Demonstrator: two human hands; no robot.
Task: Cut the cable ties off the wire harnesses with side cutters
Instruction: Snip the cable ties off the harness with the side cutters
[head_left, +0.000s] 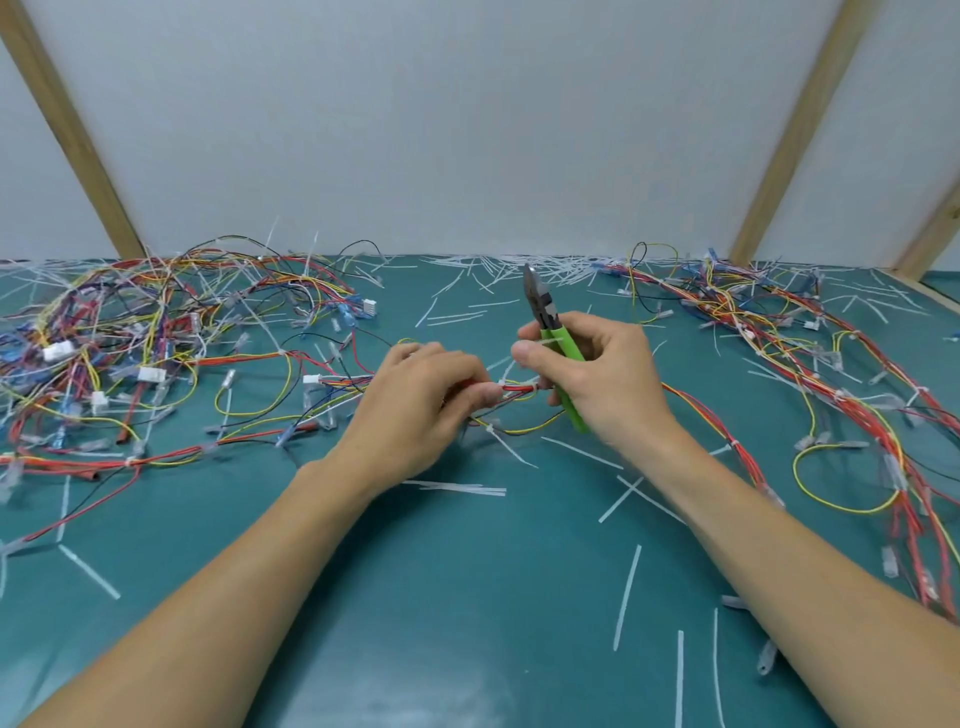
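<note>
Both hands work mid-surface, just above the green mat. Left hand pinches a red/yellow harness betw. thumb & fingers. Right hand grips the green-handled cutters, tips pointing up & away, and pinches a white tie against the handle. Tangled harness pile far left, another pile at right. Cut tie bits litter the mat.
</note>
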